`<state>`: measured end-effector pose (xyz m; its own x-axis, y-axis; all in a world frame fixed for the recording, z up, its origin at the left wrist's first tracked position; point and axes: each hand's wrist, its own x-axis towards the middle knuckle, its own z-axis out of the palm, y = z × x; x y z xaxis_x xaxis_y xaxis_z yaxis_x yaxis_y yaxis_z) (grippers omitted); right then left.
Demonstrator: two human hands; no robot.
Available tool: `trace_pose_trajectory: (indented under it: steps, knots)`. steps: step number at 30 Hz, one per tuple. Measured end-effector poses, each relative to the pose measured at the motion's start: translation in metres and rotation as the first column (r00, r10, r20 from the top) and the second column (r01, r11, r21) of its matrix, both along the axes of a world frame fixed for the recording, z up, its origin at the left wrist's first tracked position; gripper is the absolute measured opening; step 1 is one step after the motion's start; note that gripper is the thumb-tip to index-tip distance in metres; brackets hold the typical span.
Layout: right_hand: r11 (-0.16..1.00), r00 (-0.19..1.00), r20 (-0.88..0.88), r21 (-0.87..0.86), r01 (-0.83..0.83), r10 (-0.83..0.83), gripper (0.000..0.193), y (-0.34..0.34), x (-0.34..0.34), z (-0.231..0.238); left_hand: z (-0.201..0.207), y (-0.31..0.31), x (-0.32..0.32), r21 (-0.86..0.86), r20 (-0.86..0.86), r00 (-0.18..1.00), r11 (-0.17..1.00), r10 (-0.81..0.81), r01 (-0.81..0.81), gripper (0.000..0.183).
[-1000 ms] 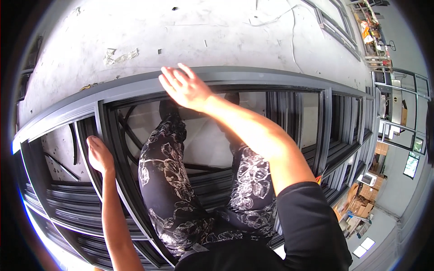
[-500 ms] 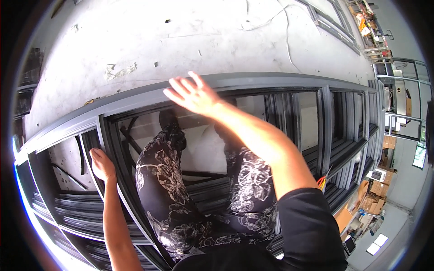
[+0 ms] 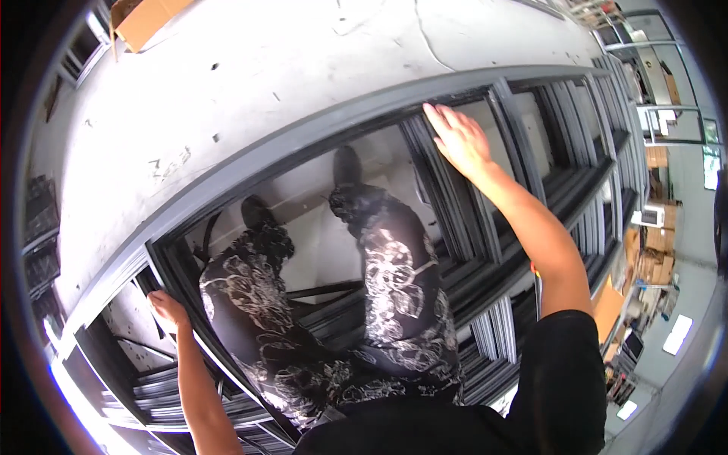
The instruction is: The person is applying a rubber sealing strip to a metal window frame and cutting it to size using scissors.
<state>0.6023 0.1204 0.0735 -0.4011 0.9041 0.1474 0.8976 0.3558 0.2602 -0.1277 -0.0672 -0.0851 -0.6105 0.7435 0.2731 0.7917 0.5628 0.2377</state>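
A large dark grey metal frame (image 3: 280, 144) lies across the view, on top of a pile of similar frames. My legs in black patterned trousers show in one of its openings. On the left, my left hand (image 3: 168, 309) is closed on a crossbar of this frame, its fingers partly hidden. Farther to the right, my right hand (image 3: 460, 138) is stretched out flat with the fingers extended, over the inner side of the frame's far rail; whether it touches the metal I cannot tell. Nothing is held in the right hand.
Pale floor (image 3: 303, 61) with small scraps stretches beyond the frame. A cardboard box (image 3: 148, 23) stands at the far left. More stacked frame bars (image 3: 447, 189) lie below and to the right. Boxes (image 3: 658, 262) and shelving line the right side.
My right hand has moved right along the far rail. The view has shifted, bringing the cardboard box into sight. My left hand stays at the crossbar.
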Motion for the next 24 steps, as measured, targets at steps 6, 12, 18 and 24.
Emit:
trace_pose_trajectory:
  steps: [6,12,18,24]
  knots:
    - [0.818,0.821,-0.042,-0.131,0.56,-0.569,0.02,-0.194,0.127,0.034,-0.022,0.036,0.026,0.068,0.109,0.994,0.997,0.025,-0.033,0.03]
    - [0.647,0.651,-0.189,0.091,0.757,-0.736,0.014,-0.302,0.185,0.004,-0.018,0.003,-0.065,0.104,-0.029,0.999,0.994,0.045,-0.041,0.037]
    - [0.2,0.248,0.154,-0.272,0.941,-0.957,0.035,-0.322,0.24,0.021,0.004,-0.032,0.053,-0.453,0.268,0.956,0.892,0.117,0.017,0.047]
    - [0.107,0.24,0.468,-0.293,0.95,-0.851,0.029,-0.325,0.29,-0.013,0.111,-0.045,0.135,-0.372,0.06,0.948,0.888,0.312,-0.269,0.054]
